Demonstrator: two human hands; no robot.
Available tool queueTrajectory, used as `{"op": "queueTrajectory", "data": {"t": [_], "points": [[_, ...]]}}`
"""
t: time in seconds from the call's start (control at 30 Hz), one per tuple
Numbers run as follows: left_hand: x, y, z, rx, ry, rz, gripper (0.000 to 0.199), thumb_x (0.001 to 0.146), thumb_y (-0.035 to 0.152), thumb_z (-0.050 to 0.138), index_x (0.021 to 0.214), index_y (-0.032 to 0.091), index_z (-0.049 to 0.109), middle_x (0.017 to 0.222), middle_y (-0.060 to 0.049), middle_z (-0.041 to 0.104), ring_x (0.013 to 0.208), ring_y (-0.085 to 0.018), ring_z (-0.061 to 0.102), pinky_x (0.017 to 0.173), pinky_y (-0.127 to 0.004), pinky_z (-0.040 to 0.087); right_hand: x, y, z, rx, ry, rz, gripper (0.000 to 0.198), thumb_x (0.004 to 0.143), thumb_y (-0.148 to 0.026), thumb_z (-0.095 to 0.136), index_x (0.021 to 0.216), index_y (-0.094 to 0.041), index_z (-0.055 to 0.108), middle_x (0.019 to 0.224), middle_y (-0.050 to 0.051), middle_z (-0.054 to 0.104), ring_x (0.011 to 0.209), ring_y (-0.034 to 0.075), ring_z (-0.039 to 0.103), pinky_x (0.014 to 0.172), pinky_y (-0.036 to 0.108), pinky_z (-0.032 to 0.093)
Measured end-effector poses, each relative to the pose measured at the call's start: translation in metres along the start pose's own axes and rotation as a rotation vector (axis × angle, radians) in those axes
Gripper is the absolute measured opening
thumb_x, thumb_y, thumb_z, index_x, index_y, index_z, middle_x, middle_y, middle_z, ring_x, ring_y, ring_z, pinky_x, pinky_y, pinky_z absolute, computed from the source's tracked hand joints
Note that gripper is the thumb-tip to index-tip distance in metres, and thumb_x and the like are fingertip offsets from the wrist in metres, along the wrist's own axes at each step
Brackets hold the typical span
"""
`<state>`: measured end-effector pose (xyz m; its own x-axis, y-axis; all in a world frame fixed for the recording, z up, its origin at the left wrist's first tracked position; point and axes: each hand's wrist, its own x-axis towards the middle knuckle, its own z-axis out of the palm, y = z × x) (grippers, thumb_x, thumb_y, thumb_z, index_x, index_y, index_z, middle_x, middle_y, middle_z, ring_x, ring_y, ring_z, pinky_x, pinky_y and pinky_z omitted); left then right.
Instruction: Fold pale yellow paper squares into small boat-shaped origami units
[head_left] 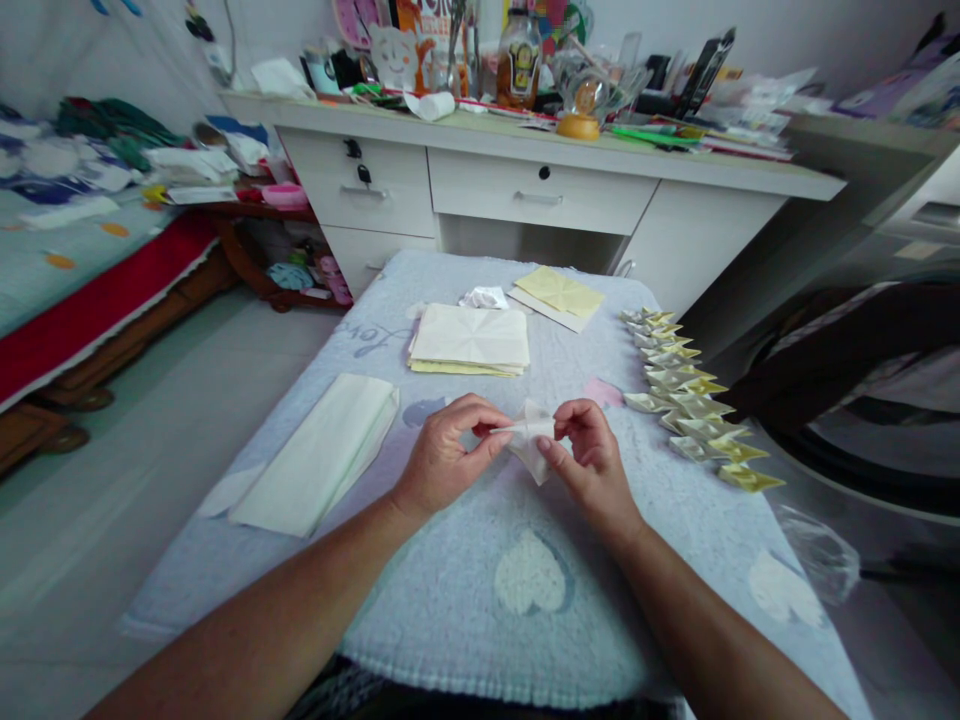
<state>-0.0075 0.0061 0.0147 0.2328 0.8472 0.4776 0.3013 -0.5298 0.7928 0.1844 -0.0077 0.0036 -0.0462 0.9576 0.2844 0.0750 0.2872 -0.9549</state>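
Note:
A small piece of thin white folded paper (534,440) is held between my two hands above the cloth-covered table. My left hand (459,450) pinches its left point between thumb and fingertips. On the other side, my right hand (589,452) grips the paper's right edge with thumb and forefinger. Just beyond the hands lies a stack of creased white and yellow paper sheets (471,338). Along the table's right side stand several folded paper pieces with pointed tips (679,405), white and yellow, set in a row.
A long folded white paper bundle (319,455) lies at the left. At the far edge are a yellow sheet (559,290) and a crumpled white paper (484,298). Beyond the table stands a white desk (540,190) crowded with jars and clutter. A bed (97,260) is at the left.

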Motion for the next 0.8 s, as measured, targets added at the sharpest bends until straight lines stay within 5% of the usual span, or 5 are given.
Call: {"op": "queueTrajectory", "data": {"t": [0.1,0.2,0.8], "points": [[0.0,0.001,-0.001,0.005,-0.001,0.015,0.005,0.083,0.016,0.063,0.085,0.017,0.067,0.08,-0.003,0.062,0.076,-0.014,0.058,0.069,-0.025,0.046,-0.001,-0.003,0.0,-0.19,-0.029,-0.152,0.037,0.08,-0.027,0.067,0.115,-0.027,0.056,0.101,0.003,0.049,0.093,0.019,0.048,0.081,0.033,0.041],[0.0,0.002,-0.002,0.007,-0.017,0.023,0.005,0.083,0.016,0.062,0.084,0.017,0.067,0.079,-0.003,0.061,0.076,-0.014,0.058,0.069,-0.025,0.046,-0.001,-0.006,0.0,-0.297,-0.093,-0.203,0.028,0.085,-0.026,0.062,0.112,-0.027,0.062,0.101,0.004,0.05,0.098,0.02,0.049,0.084,0.036,0.041],[0.0,0.0,-0.001,-0.159,-0.064,-0.16,0.014,0.084,0.029,0.062,0.085,0.016,0.065,0.075,-0.002,0.061,0.073,-0.014,0.056,0.071,-0.026,0.044,0.0,-0.013,0.003,-0.171,-0.144,-0.133,0.011,0.088,-0.029,0.061,0.082,-0.022,0.068,0.073,0.001,0.057,0.069,0.015,0.052,0.064,0.029,0.041]]}}
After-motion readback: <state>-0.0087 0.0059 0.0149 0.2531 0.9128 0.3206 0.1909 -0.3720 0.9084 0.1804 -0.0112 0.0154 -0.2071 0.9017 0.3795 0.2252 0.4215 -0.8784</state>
